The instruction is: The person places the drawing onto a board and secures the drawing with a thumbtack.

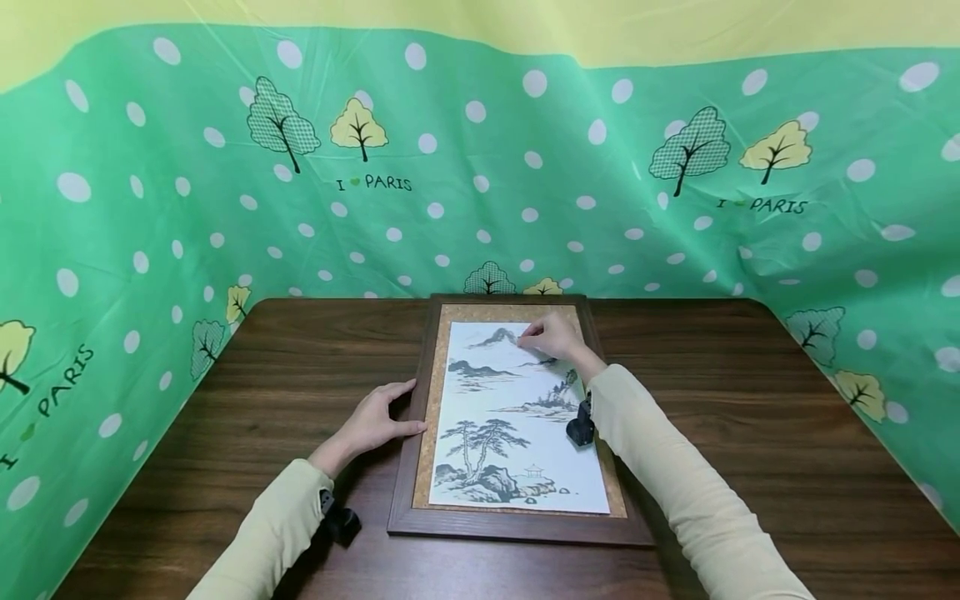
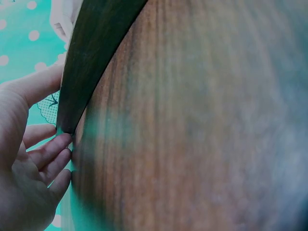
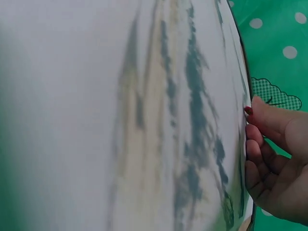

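Observation:
A sheet of paper (image 1: 480, 400) printed with an ink landscape of mountains, pines and a pavilion lies on a cork board (image 1: 431, 450) in a dark wooden frame (image 1: 521, 528). My right hand (image 1: 553, 335) is over the upper part of the sheet, beside the top mountain. Its thumb and index finger pinch a small red pushpin (image 3: 248, 110) right at the paper's surface; the pin's point is hidden. At the frame's left side is my left hand (image 1: 373, 417), thumb and fingers spread apart. The thumb rests on the frame's edge, and the fingertips touch its side farther up.
The board lies on a dark wood-grain table (image 1: 315, 367), its top near the table's far edge. Behind and at both sides hangs a green curtain (image 1: 480, 167) with white dots and printed trees. A black wrist camera (image 1: 581, 425) on the right sleeve overhangs the sheet.

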`<state>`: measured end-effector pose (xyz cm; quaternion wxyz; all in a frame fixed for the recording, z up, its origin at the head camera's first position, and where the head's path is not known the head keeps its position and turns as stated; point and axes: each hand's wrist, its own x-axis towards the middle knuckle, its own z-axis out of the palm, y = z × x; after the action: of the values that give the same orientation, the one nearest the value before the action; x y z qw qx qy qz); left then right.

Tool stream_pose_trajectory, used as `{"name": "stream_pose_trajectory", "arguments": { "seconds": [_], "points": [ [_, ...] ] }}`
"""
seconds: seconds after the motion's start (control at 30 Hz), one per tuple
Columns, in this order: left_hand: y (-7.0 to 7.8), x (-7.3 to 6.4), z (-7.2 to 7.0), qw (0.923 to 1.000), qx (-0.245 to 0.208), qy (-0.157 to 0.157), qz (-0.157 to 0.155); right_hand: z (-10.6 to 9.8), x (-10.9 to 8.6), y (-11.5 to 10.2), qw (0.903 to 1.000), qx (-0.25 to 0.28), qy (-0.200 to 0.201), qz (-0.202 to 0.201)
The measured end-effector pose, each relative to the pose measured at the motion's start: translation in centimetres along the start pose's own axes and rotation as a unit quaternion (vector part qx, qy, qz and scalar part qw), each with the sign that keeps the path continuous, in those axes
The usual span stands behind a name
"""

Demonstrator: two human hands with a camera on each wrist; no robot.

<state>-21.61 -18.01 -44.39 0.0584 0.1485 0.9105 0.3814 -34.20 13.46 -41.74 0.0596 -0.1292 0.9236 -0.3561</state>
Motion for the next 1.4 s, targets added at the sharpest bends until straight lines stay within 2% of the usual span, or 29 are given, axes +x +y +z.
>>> {"name": "stream_pose_trajectory", "arguments": {
  "seconds": [0.23,0.4,0.63,0.9,1.1,1.4],
  "points": [
    [-0.1,0.0,-0.1,0.9999,0.005,0.002,0.011,0.2,0.2,-0.3,0.9999,0.011,0.003,-0.006],
    [-0.1,0.0,-0.1,1.0000,0.002,-0.002,0.007,0.0,0.7,0.0,0.9991,0.039,0.007,0.017],
    [0.0,-0.1,-0.2,1.0000,0.006,0.001,0.000,0.1,1.8,0.0,0.9987,0.029,0.023,0.034],
    [0.0,0.0,-0.2,1.0000,0.006,0.001,-0.001,0.2,2.8,-0.7,0.9926,0.057,0.012,0.106],
    [0.0,0.1,-0.1,1.0000,0.002,0.003,-0.002,0.4,2.5,-0.8,0.9920,0.041,0.042,0.112],
    [-0.2,0.2,-0.1,1.0000,0.007,0.003,0.003,1.0,2.3,-0.9,0.9899,-0.016,0.082,0.114]
  ]
}}
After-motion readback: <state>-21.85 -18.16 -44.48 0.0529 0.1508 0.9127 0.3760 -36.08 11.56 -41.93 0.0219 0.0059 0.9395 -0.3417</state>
